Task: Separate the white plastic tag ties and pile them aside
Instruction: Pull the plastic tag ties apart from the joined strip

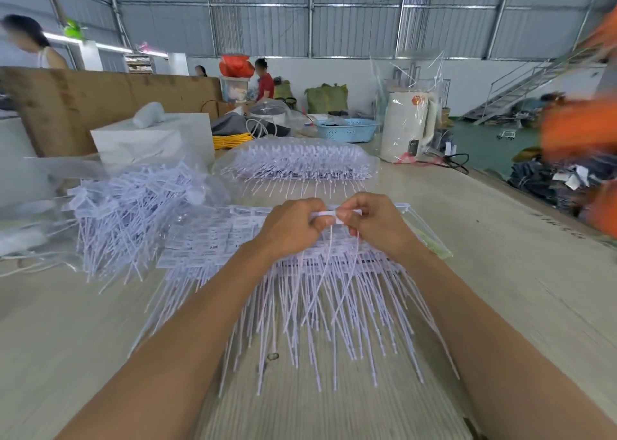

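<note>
we pinch the light, bendy white plastic tag ties by their stiff heads, left hand and right hand both gripping.

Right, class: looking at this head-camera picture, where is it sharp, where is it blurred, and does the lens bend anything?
In the head view, both hands, left and right, pinching a white tag tie, are fairly sharp; the orange-clad figure at the right edge is smeared by motion; the wide lens bows the table edge and roof beams; lighting is soft, with glare on the plastic-wrapped kettle.
</note>
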### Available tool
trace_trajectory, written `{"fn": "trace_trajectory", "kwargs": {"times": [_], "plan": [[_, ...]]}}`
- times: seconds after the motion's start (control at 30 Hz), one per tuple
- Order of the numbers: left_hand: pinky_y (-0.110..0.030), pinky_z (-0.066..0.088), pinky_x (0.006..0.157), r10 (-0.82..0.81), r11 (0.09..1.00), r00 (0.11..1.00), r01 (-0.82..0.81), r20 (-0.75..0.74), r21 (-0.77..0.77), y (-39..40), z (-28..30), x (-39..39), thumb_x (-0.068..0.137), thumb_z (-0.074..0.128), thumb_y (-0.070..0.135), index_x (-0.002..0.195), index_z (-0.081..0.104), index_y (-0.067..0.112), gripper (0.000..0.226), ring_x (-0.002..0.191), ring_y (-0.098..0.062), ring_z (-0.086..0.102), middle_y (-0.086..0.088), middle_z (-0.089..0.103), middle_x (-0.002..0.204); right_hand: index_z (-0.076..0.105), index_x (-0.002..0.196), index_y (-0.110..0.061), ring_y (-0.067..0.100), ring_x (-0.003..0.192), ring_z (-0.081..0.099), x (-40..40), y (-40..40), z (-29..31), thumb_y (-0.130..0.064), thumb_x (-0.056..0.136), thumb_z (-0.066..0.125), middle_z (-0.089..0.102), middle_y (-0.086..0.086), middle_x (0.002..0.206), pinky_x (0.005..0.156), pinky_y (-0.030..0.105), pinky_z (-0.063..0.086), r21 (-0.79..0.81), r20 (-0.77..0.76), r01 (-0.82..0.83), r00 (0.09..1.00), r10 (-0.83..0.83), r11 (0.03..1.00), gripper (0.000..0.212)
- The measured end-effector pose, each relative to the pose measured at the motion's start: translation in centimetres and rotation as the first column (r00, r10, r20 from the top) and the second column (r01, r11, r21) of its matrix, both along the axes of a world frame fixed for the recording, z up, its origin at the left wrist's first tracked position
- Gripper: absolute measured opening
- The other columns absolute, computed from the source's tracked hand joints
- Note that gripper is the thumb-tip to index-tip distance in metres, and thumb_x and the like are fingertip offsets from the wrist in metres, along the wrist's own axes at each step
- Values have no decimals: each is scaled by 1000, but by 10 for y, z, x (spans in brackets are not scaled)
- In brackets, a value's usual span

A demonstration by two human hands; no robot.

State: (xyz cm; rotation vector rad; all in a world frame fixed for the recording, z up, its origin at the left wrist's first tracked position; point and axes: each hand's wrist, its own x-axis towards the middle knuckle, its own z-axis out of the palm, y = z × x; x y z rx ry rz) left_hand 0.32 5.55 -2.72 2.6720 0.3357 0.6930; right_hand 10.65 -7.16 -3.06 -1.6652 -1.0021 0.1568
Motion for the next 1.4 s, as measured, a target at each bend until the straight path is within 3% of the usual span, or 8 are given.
{"fn": "trace_trajectory", "kwargs": {"times": [0.17,0.5,0.63,0.7,0.83,1.13,1.27,1.4], "plan": [[-25,34,55,80,993,994,-72,81,-99,-5,7,2,92,55,31,76,65,22,22,66,-18,54,5,60,65,57,69,-10,6,40,43,-2,-4,0,-15,96,53,51,-7,43,45,21,37,-88,-11,-109,994,109,990,28],[-24,42,60,109,771,991,-37,75,-636,1,18,2,88,62,12,58,60,12,30,56,-15,50,4,57,51,65,70,8,25,60,54,-23,5,8,5,84,61,60,17,64,59,31,44,237,695,49,690,-204,970,15],[-23,38,54,253,768,967,-192,14,-612,18,13,2,88,60,13,53,50,11,36,47,-14,43,-1,47,53,61,71,2,-1,55,44,-23,-9,33,-1,87,59,48,-7,59,56,11,35,509,446,88,824,-350,856,17],[-22,41,55,202,810,976,-120,81,-575,15,10,2,89,60,19,58,61,10,32,49,-10,50,4,53,53,59,73,7,1,46,36,-15,-15,32,-3,91,55,41,0,53,50,17,31,433,121,134,971,-205,891,21],[-27,43,63,63,902,989,0,130,-432,4,5,6,96,49,22,62,57,20,35,62,-16,56,5,57,62,57,69,-1,8,38,32,-13,-12,22,-2,93,52,40,6,53,43,17,26,285,-193,100,980,-45,953,25],[-31,44,72,-54,971,993,77,106,-228,1,3,-1,93,43,1,108,56,7,21,86,-19,54,-7,56,100,65,79,-15,17,77,64,-23,10,19,-17,91,61,67,11,91,69,31,54,-75,-156,-112,983,99,991,13],[-26,46,66,-62,943,973,131,222,-307,8,6,-8,92,43,-1,126,40,13,37,81,-15,56,-2,49,102,61,78,-11,17,59,66,-27,26,27,-8,90,60,65,8,73,55,24,53,2,-360,-212,912,198,977,12],[-31,48,67,4,957,981,53,195,-285,21,3,-18,92,45,0,115,51,13,28,83,-24,58,-7,56,99,63,74,-9,6,41,50,-27,38,21,-1,88,61,56,1,50,45,18,41,73,-241,-134,959,148,988,16]]}}
